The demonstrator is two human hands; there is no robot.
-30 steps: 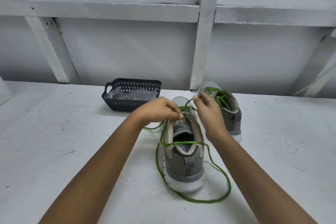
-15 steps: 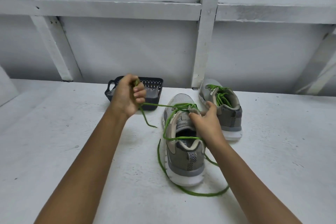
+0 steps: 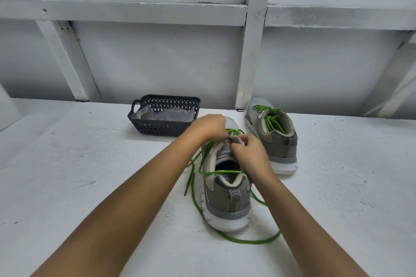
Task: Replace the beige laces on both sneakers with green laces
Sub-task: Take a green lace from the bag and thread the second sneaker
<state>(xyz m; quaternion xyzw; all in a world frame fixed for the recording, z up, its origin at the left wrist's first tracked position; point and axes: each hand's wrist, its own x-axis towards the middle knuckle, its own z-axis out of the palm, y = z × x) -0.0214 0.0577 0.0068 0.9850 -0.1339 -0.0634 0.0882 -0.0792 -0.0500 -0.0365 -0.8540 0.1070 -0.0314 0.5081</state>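
Note:
A grey sneaker (image 3: 227, 200) stands heel toward me at the middle of the white table. A green lace (image 3: 245, 240) runs through its eyelets, and its loose ends trail around the heel and off to the left. My left hand (image 3: 208, 127) is curled over the eyelets near the toe, pinching the lace. My right hand (image 3: 249, 155) pinches the sneaker's tongue beside it. A second grey sneaker (image 3: 273, 139) with green laces stands behind and to the right.
A dark plastic basket (image 3: 144, 127) holding clear plastic bags sits at the back left of the table. A white panelled wall (image 3: 157, 63) with beams rises right behind the table.
My left hand, which had pulled the lace out to the left near the basket, has come back to the eyelets. The lace end now lies slack on the left.

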